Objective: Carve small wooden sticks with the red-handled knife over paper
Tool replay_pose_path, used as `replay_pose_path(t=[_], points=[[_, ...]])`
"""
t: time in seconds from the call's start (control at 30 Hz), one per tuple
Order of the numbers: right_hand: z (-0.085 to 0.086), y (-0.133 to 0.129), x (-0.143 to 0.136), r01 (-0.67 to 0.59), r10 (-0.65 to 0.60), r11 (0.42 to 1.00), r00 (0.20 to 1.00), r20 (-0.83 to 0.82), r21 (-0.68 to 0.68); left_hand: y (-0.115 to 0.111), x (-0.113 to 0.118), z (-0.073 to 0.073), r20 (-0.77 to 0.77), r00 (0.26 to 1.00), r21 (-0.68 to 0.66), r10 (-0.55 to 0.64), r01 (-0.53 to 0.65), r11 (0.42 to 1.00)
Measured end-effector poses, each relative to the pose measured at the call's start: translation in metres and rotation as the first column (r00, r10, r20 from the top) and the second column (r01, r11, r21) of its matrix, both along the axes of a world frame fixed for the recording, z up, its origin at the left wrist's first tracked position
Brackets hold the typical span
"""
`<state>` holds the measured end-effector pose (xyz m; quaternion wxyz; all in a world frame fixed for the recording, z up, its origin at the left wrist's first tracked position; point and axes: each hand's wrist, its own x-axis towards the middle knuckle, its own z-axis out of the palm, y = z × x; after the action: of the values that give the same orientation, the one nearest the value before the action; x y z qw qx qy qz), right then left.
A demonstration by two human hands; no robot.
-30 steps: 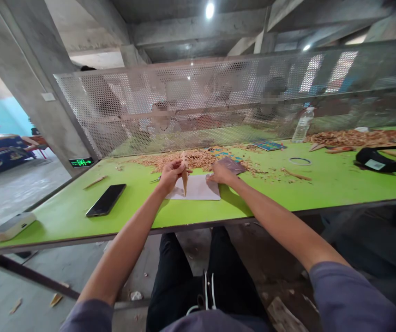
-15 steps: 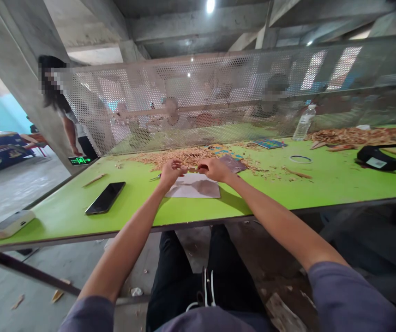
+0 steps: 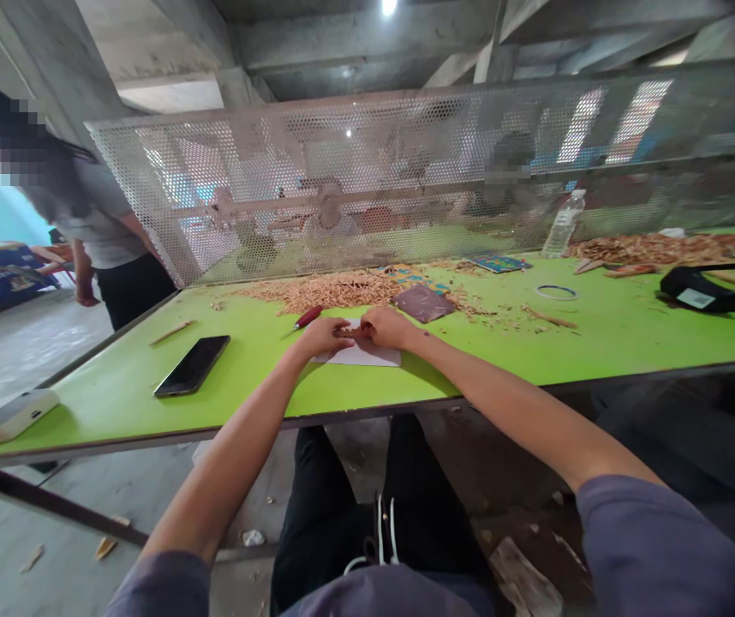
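Both of my hands meet over a white sheet of paper on the green table. My left hand has its fingers closed at one end of a small wooden piece. Pinched at the other end of that piece are the fingers of my right hand. The fingers and shadow hide much of the piece. Just beyond my left hand lies a red-handled carving knife. A brown square sheet, like sandpaper, rests beyond my right hand.
Wood shavings are heaped along a perforated metal screen. A phone and a white box lie left. A water bottle, a tape ring and a black strapped item are right. A person stands at left.
My hands have come lower and nearer the paper with the wooden piece. The red-handled knife now shows clearly. The person at left has moved closer and further left.
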<state>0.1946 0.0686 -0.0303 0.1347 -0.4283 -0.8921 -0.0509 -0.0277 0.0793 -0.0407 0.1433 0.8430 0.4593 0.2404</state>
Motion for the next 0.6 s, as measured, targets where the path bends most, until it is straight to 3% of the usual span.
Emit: replay_pose_path(t=[0.27,0.43,0.6], points=[[0.006,-0.014,-0.011,0.117,-0.120,0.992,0.990,0.073,0.044,0.002,-0.002,-0.003,0.097,0.994,-0.018,-0.056,0.058,0.998],[0.005,-0.014,-0.011,0.075,-0.077,0.997,0.995,0.056,0.035,0.000,-0.002,-0.001,-0.010,0.999,-0.029,-0.038,0.038,0.999],[0.005,-0.013,-0.011,0.168,-0.169,0.985,0.985,0.038,0.043,-0.001,-0.001,0.001,-0.043,0.999,-0.026,0.003,-0.004,1.000]])
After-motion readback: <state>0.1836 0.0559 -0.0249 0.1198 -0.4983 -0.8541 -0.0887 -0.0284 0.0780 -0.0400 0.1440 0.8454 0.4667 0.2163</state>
